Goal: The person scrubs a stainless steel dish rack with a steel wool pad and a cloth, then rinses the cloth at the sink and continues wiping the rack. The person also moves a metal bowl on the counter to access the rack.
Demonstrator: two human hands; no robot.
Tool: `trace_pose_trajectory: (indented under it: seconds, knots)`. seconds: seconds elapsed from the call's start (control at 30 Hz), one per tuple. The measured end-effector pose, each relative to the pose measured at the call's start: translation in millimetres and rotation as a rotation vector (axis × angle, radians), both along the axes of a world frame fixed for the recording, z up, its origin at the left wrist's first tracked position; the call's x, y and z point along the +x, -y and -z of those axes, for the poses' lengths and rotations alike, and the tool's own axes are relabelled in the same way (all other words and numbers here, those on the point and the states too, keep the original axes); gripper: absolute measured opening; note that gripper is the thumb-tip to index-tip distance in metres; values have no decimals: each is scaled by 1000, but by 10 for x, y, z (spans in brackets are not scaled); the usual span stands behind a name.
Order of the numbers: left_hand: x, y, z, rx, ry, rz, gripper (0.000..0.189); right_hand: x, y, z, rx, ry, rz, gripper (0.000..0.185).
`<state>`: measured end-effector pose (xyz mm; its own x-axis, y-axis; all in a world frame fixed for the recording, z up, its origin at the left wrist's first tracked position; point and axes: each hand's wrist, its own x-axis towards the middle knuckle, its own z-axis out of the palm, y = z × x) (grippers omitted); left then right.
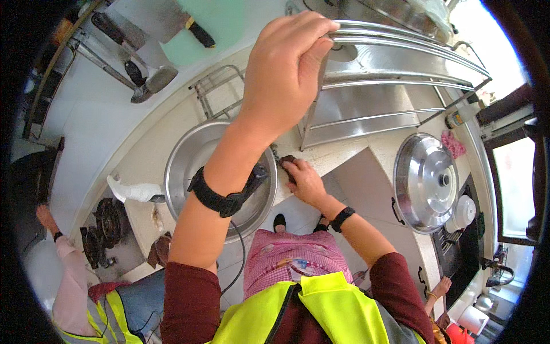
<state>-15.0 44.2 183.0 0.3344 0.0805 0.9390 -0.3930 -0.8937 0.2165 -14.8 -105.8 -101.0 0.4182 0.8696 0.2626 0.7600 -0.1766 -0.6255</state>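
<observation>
My left hand [285, 73] is raised high in front of me and closed around the near-left end of a stainless steel rack [412, 45]. Much of that end is hidden behind the hand. Lower down, my right hand [308, 185] presses a dark brown cloth or pad [288, 165] on the cream countertop [343, 157], close to its front edge. Dark specks lie on the counter beside the cloth. Just left of it stands a large stainless steel basin [182, 150], partly covered by my left forearm. A dark object [257, 174] shows in or over the basin, mostly hidden.
A big domed metal lid [423, 185] lies on the counter to the right, with white bowls [463, 213] and a pink cloth [453, 144] near it. Ladles and a cleaver [200, 32] hang on the back wall. Gas burners [107, 221] and a co-worker's hand [46, 219] are at left.
</observation>
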Motion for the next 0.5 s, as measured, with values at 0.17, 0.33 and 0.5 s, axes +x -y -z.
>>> trace_pose_trajectory:
  seconds: [0.17,0.33,0.5]
  knots:
    - [-39,7,-44,18,-80,-34,17,-5,25,-68,-39,-163,123,28]
    - [-39,3,-37,36,-67,-59,19,279,456,-1142,358,-628,321,21]
    - [-21,15,-13,18,-51,-55,20,1061,802,-2332,769,-219,493,27]
